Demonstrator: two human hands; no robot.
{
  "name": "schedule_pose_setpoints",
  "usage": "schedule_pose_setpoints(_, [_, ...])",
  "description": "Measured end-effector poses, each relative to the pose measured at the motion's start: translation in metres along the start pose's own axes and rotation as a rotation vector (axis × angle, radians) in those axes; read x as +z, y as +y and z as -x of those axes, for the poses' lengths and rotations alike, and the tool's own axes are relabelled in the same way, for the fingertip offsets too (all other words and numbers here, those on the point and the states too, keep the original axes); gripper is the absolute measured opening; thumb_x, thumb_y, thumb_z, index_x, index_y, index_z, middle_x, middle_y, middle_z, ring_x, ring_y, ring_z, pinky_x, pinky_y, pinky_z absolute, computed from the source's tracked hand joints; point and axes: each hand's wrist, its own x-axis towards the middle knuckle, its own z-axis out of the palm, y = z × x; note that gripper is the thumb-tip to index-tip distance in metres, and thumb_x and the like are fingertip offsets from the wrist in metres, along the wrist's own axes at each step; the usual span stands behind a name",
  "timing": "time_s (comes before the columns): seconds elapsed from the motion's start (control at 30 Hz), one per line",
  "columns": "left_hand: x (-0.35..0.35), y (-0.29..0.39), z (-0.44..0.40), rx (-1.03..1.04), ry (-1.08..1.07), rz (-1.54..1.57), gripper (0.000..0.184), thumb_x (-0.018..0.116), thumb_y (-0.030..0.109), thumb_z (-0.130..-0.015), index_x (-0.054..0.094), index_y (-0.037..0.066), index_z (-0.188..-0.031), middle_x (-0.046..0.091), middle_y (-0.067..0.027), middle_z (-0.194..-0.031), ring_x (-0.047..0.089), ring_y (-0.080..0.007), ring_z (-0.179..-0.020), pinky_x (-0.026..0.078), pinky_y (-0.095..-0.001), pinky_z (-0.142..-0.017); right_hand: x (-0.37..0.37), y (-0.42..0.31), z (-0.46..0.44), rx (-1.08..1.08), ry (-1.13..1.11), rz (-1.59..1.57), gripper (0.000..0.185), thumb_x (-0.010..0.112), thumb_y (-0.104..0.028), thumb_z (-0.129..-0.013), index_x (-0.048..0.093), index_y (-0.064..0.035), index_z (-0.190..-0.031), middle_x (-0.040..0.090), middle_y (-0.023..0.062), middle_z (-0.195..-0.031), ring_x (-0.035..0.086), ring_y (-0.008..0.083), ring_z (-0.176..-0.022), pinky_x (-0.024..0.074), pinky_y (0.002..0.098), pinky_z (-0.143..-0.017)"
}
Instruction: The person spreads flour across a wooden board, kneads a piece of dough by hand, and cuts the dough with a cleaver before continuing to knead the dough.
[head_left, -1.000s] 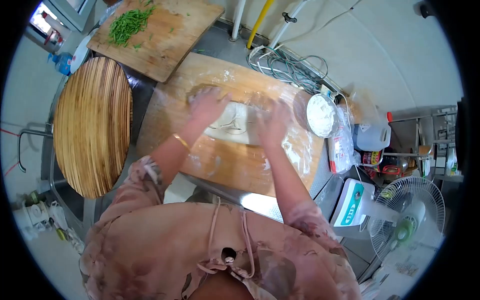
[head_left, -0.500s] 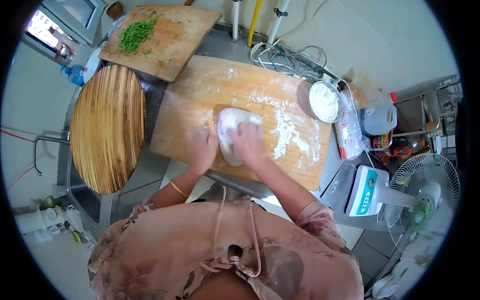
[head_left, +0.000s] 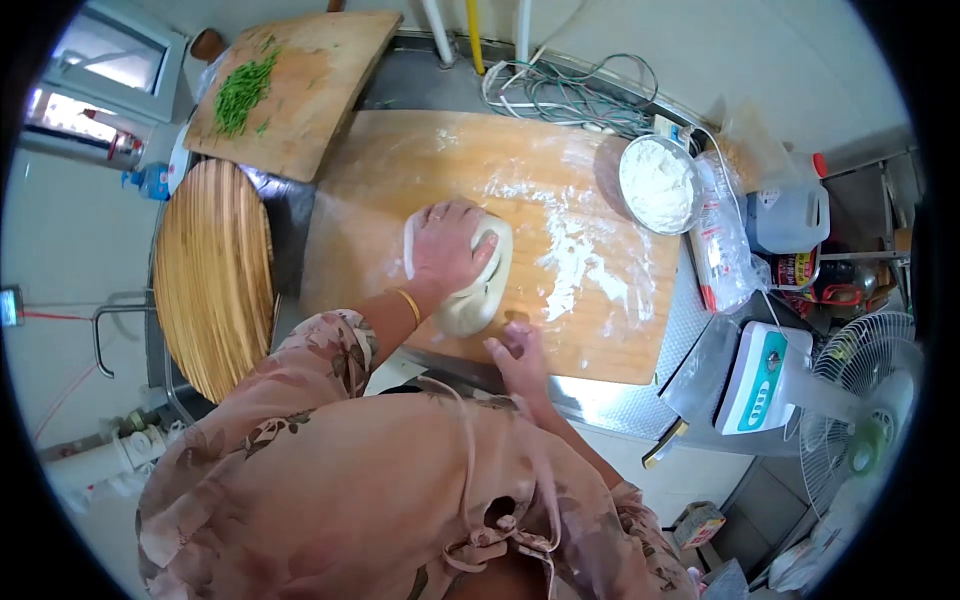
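Observation:
A smooth, pale lump of dough (head_left: 472, 312) lies on the floured wooden board (head_left: 380, 150), with folds along its right side. My left hand (head_left: 450, 245), with a gold bracelet at the wrist, grips its upper part. The fingers curl over the far end and the thumb presses on the right side. Off the dough, my right hand (head_left: 522, 360) is at the board's front edge, its fingers slightly bent and apart, holding nothing. Loose white flour (head_left: 580, 260) is scattered over the right half of the board.
A metal bowl of flour (head_left: 657, 185) stands at the board's back right corner. Chopped greens (head_left: 243, 95) lie on a second board (head_left: 325, 60). To the left is a round striped wooden board (head_left: 213, 280); to the right are a scale (head_left: 765, 378) and a fan (head_left: 868, 400).
My left hand has moved from beside the dough onto its top. My right hand has come off the dough toward the front edge. The view has shifted slightly.

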Motion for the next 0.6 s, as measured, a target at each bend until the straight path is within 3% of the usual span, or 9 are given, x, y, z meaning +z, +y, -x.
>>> schedule_pose_setpoints(0.07, [0.013,-0.008,-0.014,0.001,-0.006,-0.026,0.033,0.059,0.033,-0.081,0.061,0.012,-0.107,0.061,-0.0082,-0.107,0.053,-0.0291,-0.108,0.034,-0.0469,-0.098,0.01,-0.013,-0.008,0.236,-0.083,-0.273,0.055,0.072,-0.022,-0.084,0.047,0.0038,-0.125,0.057,0.0161,-0.12,0.054,0.022,-0.114,0.0427,0.0338,-0.097])
schedule_pose_setpoints(0.1, [0.016,-0.012,-0.022,0.005,-0.006,-0.044,0.033,0.059,0.034,-0.081,0.061,0.012,-0.106,0.061,-0.0088,-0.106,0.053,-0.0293,-0.107,0.034,-0.0469,-0.097,0.016,-0.011,-0.017,0.161,-0.161,-0.325,0.06,0.073,-0.026,-0.084,0.045,0.0065,-0.126,0.06,0.0132,-0.112,0.057,0.019,-0.102,0.0475,0.0316,-0.088])
schedule_pose_setpoints(0.2, [0.018,-0.013,-0.042,-0.078,-0.132,-0.113,0.031,0.06,0.034,-0.081,0.06,0.012,-0.103,0.061,-0.0104,-0.107,0.053,-0.0298,-0.108,0.035,-0.0477,-0.095,0.035,-0.008,-0.038,0.335,-0.244,-0.379,0.056,0.072,-0.027,-0.085,0.047,0.0028,-0.126,0.061,0.0106,-0.107,0.06,0.0161,-0.092,0.0504,0.028,-0.077])
schedule_pose_setpoints(0.3, [0.028,-0.021,-0.05,-0.106,-0.122,-0.113,0.038,0.057,0.044,-0.084,0.064,0.012,-0.103,0.063,-0.0101,-0.103,0.056,-0.0291,-0.106,0.038,-0.0468,-0.091,0.05,-0.017,-0.057,0.382,-0.238,-0.375,0.045,0.071,-0.024,-0.085,0.054,-0.0011,-0.119,0.063,0.0066,-0.099,0.06,0.0126,-0.082,0.0503,0.0251,-0.068])
schedule_pose_setpoints(0.4, [0.017,-0.011,-0.051,-0.162,-0.111,-0.088,0.047,0.051,0.052,-0.088,0.065,0.01,-0.106,0.065,-0.014,-0.106,0.058,-0.0306,-0.106,0.037,-0.0489,-0.095,0.047,0.002,-0.074,0.151,-0.229,-0.541,0.032,0.071,-0.02,-0.084,0.059,-0.0049,-0.109,0.062,0.0031,-0.089,0.059,0.0107,-0.074,0.0487,0.0268,-0.061])
schedule_pose_setpoints(0.43, [0.017,-0.006,-0.051,-0.234,-0.097,-0.049,0.051,0.048,0.054,-0.089,0.065,0.01,-0.108,0.065,-0.0153,-0.107,0.058,-0.0315,-0.107,0.037,-0.0488,-0.096,0.051,-0.049,-0.048,0.218,0.014,-0.61,0.021,0.068,-0.017,-0.083,0.062,-0.0069,-0.101,0.062,0.002,-0.083,0.058,0.0113,-0.071,0.045,0.0282,-0.053])
schedule_pose_setpoints(0.5, [0.021,0.004,-0.044,-0.387,-0.084,0.035,0.059,0.042,0.059,-0.091,0.065,0.009,-0.113,0.065,-0.018,-0.109,0.058,-0.0334,-0.11,0.037,-0.0486,-0.1,0.021,-0.05,-0.052,0.18,-0.016,-0.716,0.018,0.063,-0.02,-0.086,0.062,-0.0078,-0.1,0.064,0.0038,-0.083,0.06,0.0142,-0.071,0.0432,0.0288,-0.049])
schedule_pose_setpoints(0.6, [0.021,0.0,-0.028,-0.608,-0.456,0.479,0.068,0.035,0.063,-0.092,0.06,0.007,-0.123,0.061,-0.0219,-0.12,0.054,-0.0359,-0.118,0.037,-0.0453,-0.103,-0.037,-0.071,-0.043,0.136,0.121,-0.668,0.027,0.055,-0.031,-0.09,0.063,-0.0067,-0.099,0.064,0.0062,-0.082,0.061,0.0161,-0.07,0.0441,0.0299,-0.049])
